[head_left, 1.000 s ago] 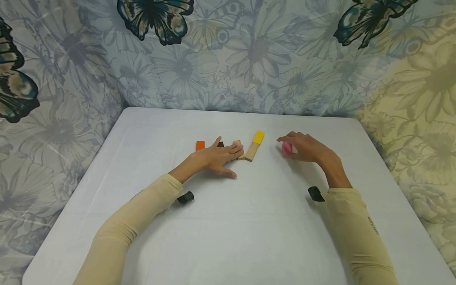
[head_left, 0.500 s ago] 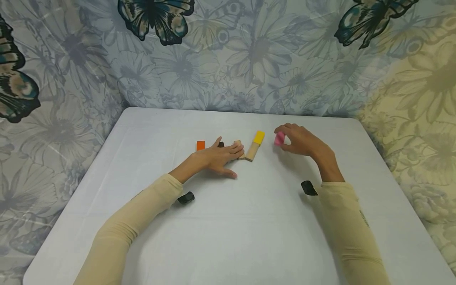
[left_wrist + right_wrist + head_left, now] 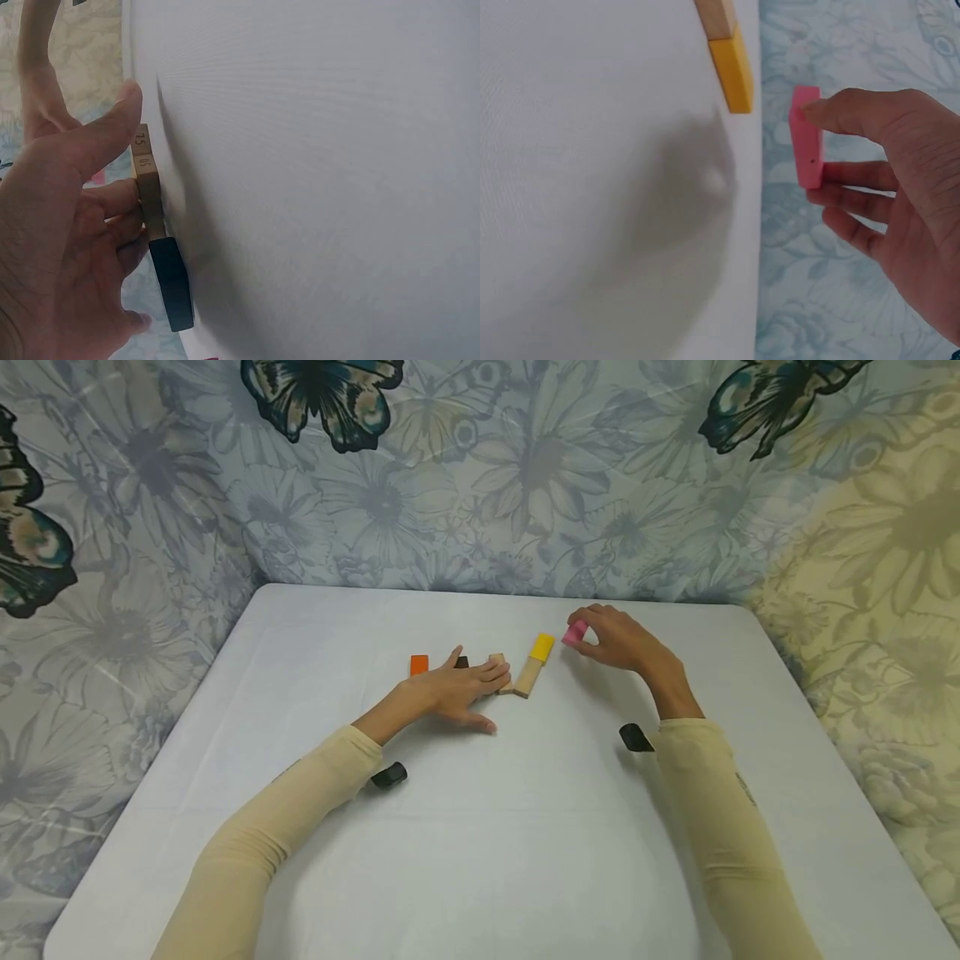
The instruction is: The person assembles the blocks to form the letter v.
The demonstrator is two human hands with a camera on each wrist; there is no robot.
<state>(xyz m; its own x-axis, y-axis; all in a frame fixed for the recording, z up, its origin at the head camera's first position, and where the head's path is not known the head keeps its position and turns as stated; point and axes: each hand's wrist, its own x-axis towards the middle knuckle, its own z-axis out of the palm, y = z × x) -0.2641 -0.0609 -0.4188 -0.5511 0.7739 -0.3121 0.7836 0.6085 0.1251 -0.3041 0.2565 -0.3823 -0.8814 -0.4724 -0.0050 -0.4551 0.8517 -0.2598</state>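
Between thumb and fingers, my right hand [image 3: 618, 639] pinches a pink block [image 3: 806, 139], raised above the table near the far end of a yellow block [image 3: 542, 647]. That yellow block lies end to end with a plain wooden block [image 3: 527, 678]. My left hand [image 3: 457, 692] is spread flat over the row, its fingers straight and touching wooden blocks [image 3: 147, 176], partly hiding them. A dark block [image 3: 172, 285] sits in the row by the left fingers. An orange block [image 3: 418, 665] shows just beyond the left wrist.
All the blocks lie on a white table [image 3: 465, 860]. Its far edge meets a flower-and-butterfly-patterned cloth [image 3: 525, 485]. A black wrist-camera piece [image 3: 389, 775] juts out by the left sleeve, and another black piece [image 3: 636, 737] by the right sleeve.
Holding the pink block, my right hand has moved left and farther away, toward the yellow block's far end. The left hand stays in place over the row.
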